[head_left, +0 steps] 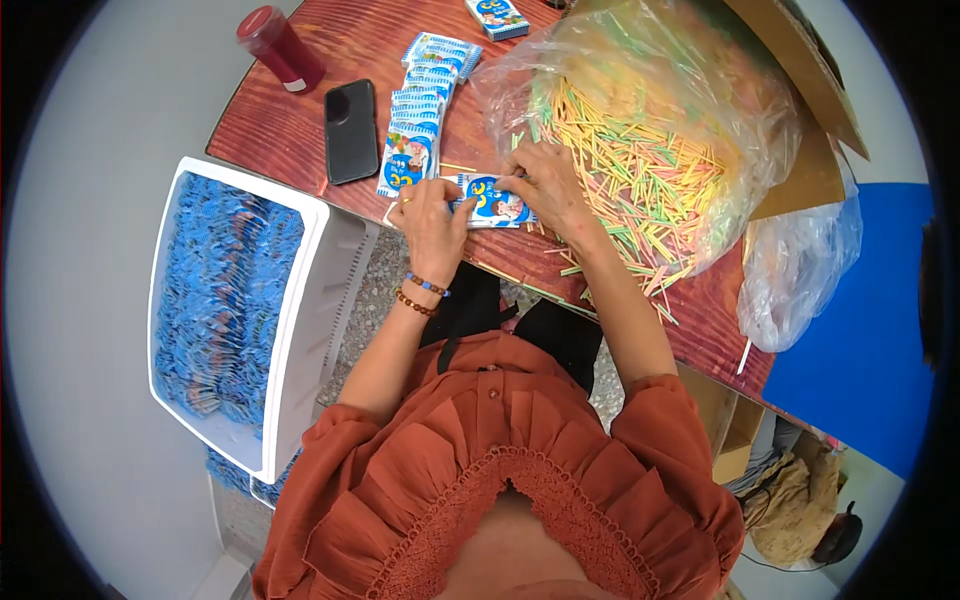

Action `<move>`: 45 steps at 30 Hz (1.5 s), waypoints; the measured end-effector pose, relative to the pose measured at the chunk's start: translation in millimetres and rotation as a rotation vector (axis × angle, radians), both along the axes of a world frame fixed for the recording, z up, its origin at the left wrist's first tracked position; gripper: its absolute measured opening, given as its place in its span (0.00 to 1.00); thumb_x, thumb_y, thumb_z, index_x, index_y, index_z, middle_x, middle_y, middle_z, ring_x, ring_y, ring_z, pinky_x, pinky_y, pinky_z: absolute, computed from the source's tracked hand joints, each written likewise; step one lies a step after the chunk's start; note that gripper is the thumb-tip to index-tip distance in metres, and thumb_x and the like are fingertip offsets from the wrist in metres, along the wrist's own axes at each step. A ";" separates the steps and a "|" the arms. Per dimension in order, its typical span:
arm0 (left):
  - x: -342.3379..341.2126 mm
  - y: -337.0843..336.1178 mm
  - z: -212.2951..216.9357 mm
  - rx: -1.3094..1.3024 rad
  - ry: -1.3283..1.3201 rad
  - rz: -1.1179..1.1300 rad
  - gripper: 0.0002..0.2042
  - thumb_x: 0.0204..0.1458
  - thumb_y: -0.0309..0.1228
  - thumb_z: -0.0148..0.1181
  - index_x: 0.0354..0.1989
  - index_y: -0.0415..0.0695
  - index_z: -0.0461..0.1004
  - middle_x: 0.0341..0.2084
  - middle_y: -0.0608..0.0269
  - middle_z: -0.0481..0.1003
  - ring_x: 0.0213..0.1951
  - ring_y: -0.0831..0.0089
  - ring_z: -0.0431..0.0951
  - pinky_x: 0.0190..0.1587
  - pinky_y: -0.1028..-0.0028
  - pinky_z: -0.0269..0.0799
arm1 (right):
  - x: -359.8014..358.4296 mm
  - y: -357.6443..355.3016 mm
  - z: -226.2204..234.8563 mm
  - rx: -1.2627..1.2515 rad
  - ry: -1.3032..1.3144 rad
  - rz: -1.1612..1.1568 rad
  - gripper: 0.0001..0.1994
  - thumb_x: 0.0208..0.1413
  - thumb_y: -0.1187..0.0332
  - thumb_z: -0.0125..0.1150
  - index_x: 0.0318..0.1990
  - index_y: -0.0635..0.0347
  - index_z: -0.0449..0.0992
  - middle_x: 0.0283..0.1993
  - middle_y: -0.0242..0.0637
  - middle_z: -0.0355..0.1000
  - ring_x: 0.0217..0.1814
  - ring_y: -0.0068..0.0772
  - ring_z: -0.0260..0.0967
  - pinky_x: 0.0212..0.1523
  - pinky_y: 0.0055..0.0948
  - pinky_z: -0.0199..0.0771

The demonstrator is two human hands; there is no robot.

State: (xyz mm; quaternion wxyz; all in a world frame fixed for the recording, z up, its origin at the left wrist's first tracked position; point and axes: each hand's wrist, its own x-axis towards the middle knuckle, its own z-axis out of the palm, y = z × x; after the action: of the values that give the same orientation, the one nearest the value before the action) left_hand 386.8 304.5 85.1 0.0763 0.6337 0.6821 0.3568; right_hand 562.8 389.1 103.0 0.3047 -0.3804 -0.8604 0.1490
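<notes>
A small blue and white packet lies flat near the table's front edge, with a white edge showing beneath it. My left hand grips its left end, thumb on top, fingers bent. From the other side, my right hand pinches the packet's right part between thumb and fingers. Just beyond my left hand runs an overlapping row of like packets. Right of my right hand, thin pastel sticks in yellow, green and pink spill from a large clear plastic bag.
A black phone and a red-lidded jar stand left on the reddish wooden table. A small blue and white box sits at the back. At left, a white crate holds many blue packets. A cardboard box rises at right.
</notes>
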 end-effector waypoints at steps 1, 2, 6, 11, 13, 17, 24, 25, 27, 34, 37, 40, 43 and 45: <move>2.3 0.3 -1.3 0.001 0.007 -0.011 0.14 0.45 0.36 0.67 0.37 0.46 0.73 0.34 0.65 0.72 0.42 0.64 0.69 0.47 0.63 0.54 | 2.1 1.7 1.0 0.001 0.007 -0.011 0.09 0.45 0.63 0.65 0.27 0.58 0.74 0.28 0.35 0.70 0.36 0.41 0.66 0.39 0.38 0.61; 5.0 0.5 2.7 0.049 -0.095 0.030 0.15 0.44 0.36 0.67 0.39 0.45 0.73 0.35 0.63 0.73 0.43 0.64 0.68 0.47 0.62 0.54 | 3.8 3.3 3.0 -0.043 0.016 0.007 0.09 0.45 0.64 0.64 0.27 0.58 0.74 0.27 0.35 0.70 0.34 0.40 0.66 0.40 0.37 0.61; 8.1 10.6 13.9 0.080 -0.253 -0.003 0.18 0.45 0.36 0.67 0.44 0.43 0.73 0.33 0.58 0.74 0.41 0.62 0.69 0.47 0.64 0.55 | 5.1 9.2 6.2 -0.060 0.021 0.045 0.07 0.49 0.63 0.61 0.27 0.56 0.76 0.26 0.35 0.71 0.33 0.38 0.68 0.41 0.36 0.61; 6.2 19.6 10.2 0.015 -0.032 0.076 0.15 0.47 0.36 0.67 0.40 0.42 0.75 0.29 0.58 0.73 0.39 0.65 0.71 0.46 0.66 0.59 | -4.3 7.5 7.4 0.280 0.018 0.036 0.07 0.53 0.63 0.58 0.32 0.54 0.78 0.33 0.29 0.74 0.40 0.32 0.69 0.47 0.35 0.59; 7.8 18.7 11.2 0.080 -0.046 0.045 0.15 0.46 0.36 0.67 0.40 0.43 0.75 0.30 0.59 0.74 0.40 0.64 0.71 0.46 0.67 0.61 | 0.6 8.6 13.7 0.363 0.081 -0.001 0.06 0.53 0.63 0.58 0.32 0.54 0.79 0.34 0.29 0.74 0.43 0.33 0.70 0.47 0.34 0.61; 10.7 22.7 28.8 0.224 -0.246 -0.059 0.09 0.50 0.30 0.65 0.38 0.42 0.76 0.30 0.66 0.75 0.36 0.73 0.72 0.41 0.72 0.67 | 11.9 6.4 25.6 -0.168 0.251 0.108 0.05 0.53 0.68 0.60 0.33 0.58 0.78 0.32 0.30 0.74 0.36 0.28 0.71 0.38 0.28 0.66; 26.6 22.4 32.1 -0.082 -1.308 -0.232 0.05 0.54 0.26 0.62 0.37 0.39 0.78 0.29 0.71 0.77 0.30 0.87 0.71 0.32 0.83 0.67 | 23.8 -27.2 18.6 -0.785 0.699 0.034 0.04 0.55 0.74 0.62 0.36 0.64 0.76 0.28 0.25 0.72 0.31 0.12 0.66 0.31 0.18 0.68; 28.9 20.7 28.7 -0.090 -1.308 -0.236 0.05 0.54 0.26 0.62 0.37 0.39 0.78 0.29 0.71 0.77 0.30 0.87 0.71 0.32 0.83 0.67 | 25.2 -31.3 15.0 -0.817 0.804 0.012 0.04 0.55 0.74 0.62 0.36 0.64 0.76 0.29 0.25 0.72 0.31 0.12 0.67 0.31 0.17 0.68; 35.0 16.7 26.3 -0.086 -1.367 -0.211 0.05 0.55 0.26 0.61 0.37 0.38 0.78 0.30 0.69 0.77 0.31 0.87 0.72 0.33 0.83 0.68 | 28.9 -37.6 11.8 -0.825 0.848 -0.025 0.04 0.55 0.74 0.62 0.34 0.66 0.77 0.31 0.28 0.75 0.31 0.12 0.69 0.31 0.15 0.69; 47.7 16.0 21.2 -0.040 -1.276 -0.182 0.04 0.55 0.26 0.60 0.34 0.38 0.77 0.29 0.70 0.76 0.30 0.86 0.72 0.32 0.83 0.69 | 36.6 -47.4 18.1 -0.820 0.895 -0.056 0.05 0.56 0.72 0.62 0.34 0.66 0.78 0.29 0.28 0.75 0.32 0.13 0.70 0.33 0.16 0.70; 53.1 21.1 25.2 -0.039 -1.204 -0.197 0.06 0.56 0.26 0.60 0.27 0.39 0.75 0.29 0.70 0.75 0.29 0.86 0.71 0.32 0.82 0.69 | 39.4 -43.4 16.6 -0.774 0.886 -0.076 0.05 0.55 0.71 0.62 0.35 0.64 0.79 0.31 0.29 0.76 0.32 0.14 0.70 0.33 0.18 0.71; 49.0 22.8 16.9 0.041 -0.992 -0.214 0.07 0.54 0.26 0.61 0.26 0.37 0.73 0.27 0.69 0.74 0.30 0.83 0.72 0.34 0.79 0.69 | 41.2 -37.1 12.5 -0.617 0.468 -0.259 0.07 0.51 0.68 0.64 0.34 0.61 0.81 0.33 0.35 0.77 0.30 0.25 0.73 0.31 0.24 0.70; 38.3 27.9 2.6 0.012 -0.612 -0.194 0.06 0.52 0.25 0.62 0.32 0.35 0.73 0.26 0.66 0.74 0.32 0.78 0.73 0.36 0.76 0.69 | 43.8 -26.1 -4.9 -0.127 0.479 -0.190 0.08 0.52 0.66 0.63 0.36 0.59 0.81 0.33 0.40 0.76 0.29 0.31 0.73 0.30 0.27 0.71; 36.3 30.9 4.0 0.124 -0.502 -0.210 0.07 0.51 0.25 0.63 0.33 0.34 0.74 0.25 0.64 0.73 0.33 0.77 0.73 0.37 0.75 0.69 | 43.4 -19.1 -2.4 0.263 0.437 -0.155 0.06 0.56 0.70 0.60 0.36 0.63 0.80 0.34 0.33 0.76 0.33 0.21 0.74 0.32 0.23 0.72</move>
State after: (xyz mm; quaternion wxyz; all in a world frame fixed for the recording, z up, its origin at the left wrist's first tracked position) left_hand 423.1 335.3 89.0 0.2406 0.5961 0.5495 0.5338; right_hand 606.2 370.0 100.6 0.5407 -0.3612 -0.7543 0.0910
